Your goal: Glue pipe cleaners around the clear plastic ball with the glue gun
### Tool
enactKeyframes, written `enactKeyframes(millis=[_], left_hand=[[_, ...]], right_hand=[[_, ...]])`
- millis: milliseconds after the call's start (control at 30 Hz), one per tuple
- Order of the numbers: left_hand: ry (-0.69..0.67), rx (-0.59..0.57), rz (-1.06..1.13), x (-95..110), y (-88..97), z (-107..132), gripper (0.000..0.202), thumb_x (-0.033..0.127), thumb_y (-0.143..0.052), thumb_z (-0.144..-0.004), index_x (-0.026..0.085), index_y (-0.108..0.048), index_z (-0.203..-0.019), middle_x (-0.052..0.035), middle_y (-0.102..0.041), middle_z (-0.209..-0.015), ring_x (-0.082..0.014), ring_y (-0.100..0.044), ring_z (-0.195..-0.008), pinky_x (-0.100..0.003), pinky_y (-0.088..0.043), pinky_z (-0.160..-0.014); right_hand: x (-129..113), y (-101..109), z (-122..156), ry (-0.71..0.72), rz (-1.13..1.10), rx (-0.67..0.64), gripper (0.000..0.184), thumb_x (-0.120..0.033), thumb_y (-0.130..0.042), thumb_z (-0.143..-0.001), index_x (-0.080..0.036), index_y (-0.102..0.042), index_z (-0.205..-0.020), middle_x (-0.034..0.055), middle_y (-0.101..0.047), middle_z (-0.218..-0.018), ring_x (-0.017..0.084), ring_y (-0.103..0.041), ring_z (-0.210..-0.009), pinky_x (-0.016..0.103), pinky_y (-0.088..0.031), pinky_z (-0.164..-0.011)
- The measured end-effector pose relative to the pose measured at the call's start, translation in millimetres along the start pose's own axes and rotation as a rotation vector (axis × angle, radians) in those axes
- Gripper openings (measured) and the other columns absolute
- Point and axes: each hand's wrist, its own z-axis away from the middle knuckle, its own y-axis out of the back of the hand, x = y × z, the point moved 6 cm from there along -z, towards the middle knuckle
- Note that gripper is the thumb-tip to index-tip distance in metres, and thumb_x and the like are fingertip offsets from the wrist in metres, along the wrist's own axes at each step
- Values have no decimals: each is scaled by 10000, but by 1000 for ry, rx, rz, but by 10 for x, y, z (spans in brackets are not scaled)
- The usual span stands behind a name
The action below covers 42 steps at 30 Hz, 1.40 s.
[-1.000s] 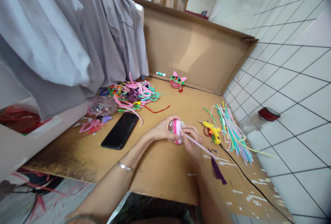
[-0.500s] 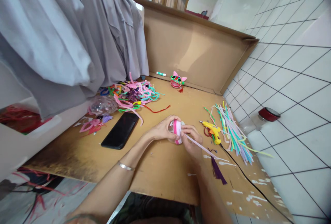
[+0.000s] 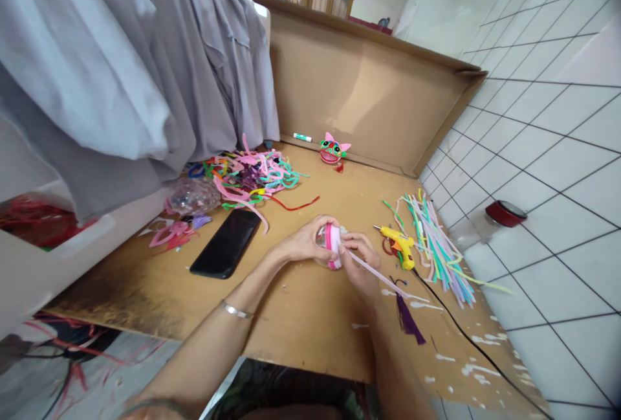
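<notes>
The left hand (image 3: 306,241) curves around a clear round shell (image 3: 334,239) banded in pink and white, thumb and fingers parted to its width, over the middle of the tabletop (image 3: 301,323). I see the right hand's (image 3: 363,263) fingertips pinched close on a pale lilac pipe cleaner (image 3: 378,274) at the band. A yellow glue gun (image 3: 400,245) lies near, nozzle toward the hands.

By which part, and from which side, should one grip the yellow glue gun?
Probably by its handle, from the near side: the glue gun lies handle toward the person, nozzle pointing left. The right hand is nearest, but busy with a strip.
</notes>
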Motion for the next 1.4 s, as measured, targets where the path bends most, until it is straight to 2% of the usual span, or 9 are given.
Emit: enactKeyframes(millis=[467,1167,1400], left_hand=[[-8,-2,40,-40,-11,-13,570,262,-809,-577,200,-563,-1088,7,-574,-940,-164,-527,-842,-254,-458,-750],[-20,-13,-25,-16,-18,-7,552,277,-786,-600,200,-553,-1095,-8,-579,-1013,-192,-542,-921,-288,-454,-839],[-39,4,-58,-26,-16,-9,565,294,-775,-603,197,-544,-1110,-28,-567,-1071,-217,-549,-984,-337,-455,-908]], right_hand=[[27,-13,17,-41,5,30,85,-231,-608,-845,-222,-654,-775,58,-671,-878,179,-662,-828,321,-547,-742],[9,-7,7,-45,-14,18,66,-203,-607,-828,-207,-659,-787,56,-653,-878,175,-655,-829,305,-534,-726],[42,-17,27,-50,-18,0,56,-194,-613,-825,-204,-661,-799,59,-637,-909,171,-645,-847,297,-528,-737]])
